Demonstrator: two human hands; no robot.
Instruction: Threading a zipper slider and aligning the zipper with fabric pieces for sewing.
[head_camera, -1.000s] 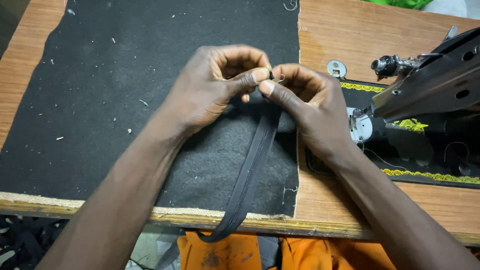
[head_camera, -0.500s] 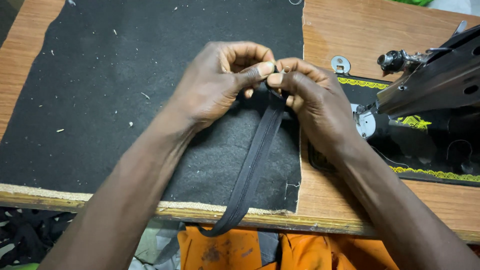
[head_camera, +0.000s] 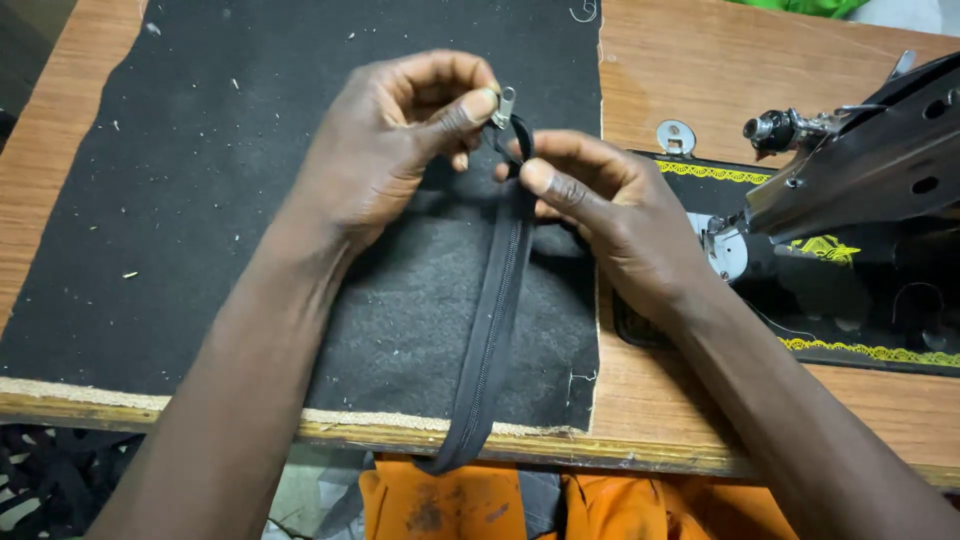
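Near the upper middle of the frame, the left hand (head_camera: 400, 140) is pinching a small metal slider (head_camera: 506, 106) between thumb and fingers, while the right hand (head_camera: 610, 215) is gripping the black zipper tape (head_camera: 495, 320) trailing down over the dark felt (head_camera: 180, 200) to the bottom edge

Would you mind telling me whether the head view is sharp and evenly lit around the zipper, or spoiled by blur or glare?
Head view: soft, even light, no hard shadows; the left hand, right hand and black zipper tape are sharp, without motion blur; the metal slider shines a little; bright highlights sit on the sewing machine arm; the black felt mat keeps its lint specks visible.
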